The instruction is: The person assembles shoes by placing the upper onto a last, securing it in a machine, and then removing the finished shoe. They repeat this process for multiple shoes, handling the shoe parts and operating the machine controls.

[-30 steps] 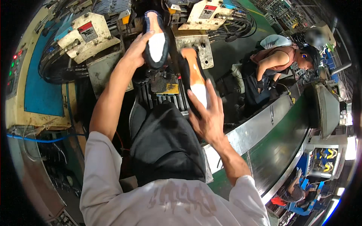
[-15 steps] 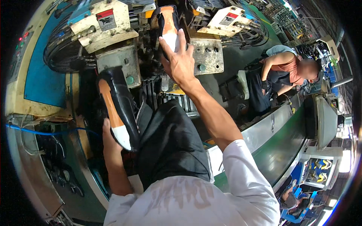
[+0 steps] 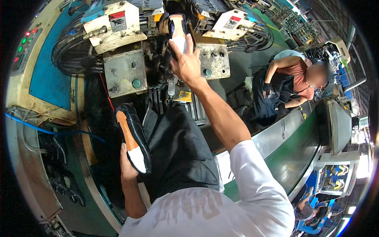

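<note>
In my left hand (image 3: 127, 164) is a black shoe (image 3: 143, 136), sole up, beside my left thigh. Its underside is tan toward the far end and white at the near end, where my fingers wrap its left side. My right arm reaches forward to the machine. There my right hand (image 3: 187, 66) grips a second black shoe (image 3: 178, 29), also sole up with tan and white on its bottom. Thumb and fingers straddle its white end; its far end sits between the machine's two halves, and its lower sides are partly hidden.
Metal control boxes (image 3: 125, 73) with green buttons flank the machine's middle. A lit button panel (image 3: 24, 47) stands at left, above a shelf of dark shoes (image 3: 65, 179). A green conveyor belt (image 3: 290, 152) runs along my right. A co-worker (image 3: 290, 79) sits beyond it.
My left hand has brought its shoe nearer to me and slightly right. The right hand keeps its hold on the shoe at the machine. The whole view has shifted a little.
</note>
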`<action>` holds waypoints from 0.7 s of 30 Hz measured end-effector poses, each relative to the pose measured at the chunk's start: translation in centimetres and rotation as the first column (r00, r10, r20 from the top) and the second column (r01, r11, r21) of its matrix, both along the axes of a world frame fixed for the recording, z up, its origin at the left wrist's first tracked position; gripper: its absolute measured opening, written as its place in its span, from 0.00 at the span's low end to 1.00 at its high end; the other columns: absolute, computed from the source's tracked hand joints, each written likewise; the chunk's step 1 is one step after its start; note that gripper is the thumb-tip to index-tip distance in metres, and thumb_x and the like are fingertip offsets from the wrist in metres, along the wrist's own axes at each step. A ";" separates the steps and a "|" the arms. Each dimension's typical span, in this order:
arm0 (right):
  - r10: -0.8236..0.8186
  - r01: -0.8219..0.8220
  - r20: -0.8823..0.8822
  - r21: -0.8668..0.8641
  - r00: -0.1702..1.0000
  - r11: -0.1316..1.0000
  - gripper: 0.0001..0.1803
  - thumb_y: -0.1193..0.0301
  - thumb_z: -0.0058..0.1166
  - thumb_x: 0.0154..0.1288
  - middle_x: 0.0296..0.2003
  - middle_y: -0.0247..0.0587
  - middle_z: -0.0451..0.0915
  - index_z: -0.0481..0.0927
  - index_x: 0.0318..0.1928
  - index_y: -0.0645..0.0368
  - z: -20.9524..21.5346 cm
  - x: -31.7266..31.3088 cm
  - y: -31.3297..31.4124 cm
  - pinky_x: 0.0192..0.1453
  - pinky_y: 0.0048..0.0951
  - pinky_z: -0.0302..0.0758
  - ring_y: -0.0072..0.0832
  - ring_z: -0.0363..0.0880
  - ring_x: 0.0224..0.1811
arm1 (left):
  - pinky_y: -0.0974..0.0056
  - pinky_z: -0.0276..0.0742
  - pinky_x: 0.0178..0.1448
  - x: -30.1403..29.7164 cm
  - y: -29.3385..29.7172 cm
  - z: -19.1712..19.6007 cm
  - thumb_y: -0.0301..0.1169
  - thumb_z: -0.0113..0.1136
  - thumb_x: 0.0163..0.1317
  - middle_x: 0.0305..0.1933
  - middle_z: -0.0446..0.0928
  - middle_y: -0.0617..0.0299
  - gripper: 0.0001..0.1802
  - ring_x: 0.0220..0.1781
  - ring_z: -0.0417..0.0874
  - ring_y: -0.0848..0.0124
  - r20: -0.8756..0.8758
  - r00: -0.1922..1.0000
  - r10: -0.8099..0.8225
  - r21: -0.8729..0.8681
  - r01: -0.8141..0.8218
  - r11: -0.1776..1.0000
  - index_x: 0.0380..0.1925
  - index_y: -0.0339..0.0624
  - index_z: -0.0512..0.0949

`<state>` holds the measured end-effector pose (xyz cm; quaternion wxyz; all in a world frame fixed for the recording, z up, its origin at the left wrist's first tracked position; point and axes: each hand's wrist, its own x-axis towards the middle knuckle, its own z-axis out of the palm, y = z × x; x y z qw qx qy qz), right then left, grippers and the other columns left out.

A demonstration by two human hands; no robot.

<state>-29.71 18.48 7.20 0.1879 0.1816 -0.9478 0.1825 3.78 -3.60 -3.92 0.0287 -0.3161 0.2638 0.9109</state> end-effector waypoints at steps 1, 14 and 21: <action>0.015 -0.016 -0.062 -0.011 0.998 1.000 0.42 0.67 0.69 0.62 0.81 0.65 0.52 0.71 0.77 0.34 -0.6 -0.1 0.2 0.70 0.63 0.74 0.73 0.66 0.69 | 0.51 0.90 0.46 -0.1 0.4 0.0 0.67 0.44 0.78 0.43 0.87 0.47 0.40 0.40 0.91 0.54 0.009 1.000 0.003 0.015 -0.003 1.000 0.57 0.38 0.79; 0.098 -0.074 -0.430 0.072 0.898 0.995 0.34 0.65 0.60 0.67 0.75 0.65 0.67 0.75 0.74 0.50 -1.3 -11.0 -1.2 0.85 0.55 0.55 0.59 0.62 0.79 | 0.52 0.81 0.71 -4.3 3.3 3.8 0.49 0.42 0.82 0.67 0.78 0.49 0.35 0.65 0.84 0.58 -0.087 0.972 -0.217 -0.240 0.191 0.952 0.79 0.39 0.62; 0.095 -0.092 -0.437 0.028 0.894 0.995 0.26 0.67 0.48 0.75 0.74 0.66 0.69 0.79 0.71 0.49 -0.2 -17.8 -3.9 0.85 0.53 0.57 0.57 0.64 0.79 | 0.55 0.77 0.75 -9.7 4.9 4.5 0.48 0.61 0.73 0.76 0.72 0.49 0.47 0.72 0.80 0.59 -0.285 0.917 -0.279 -0.312 0.187 0.932 0.83 0.37 0.54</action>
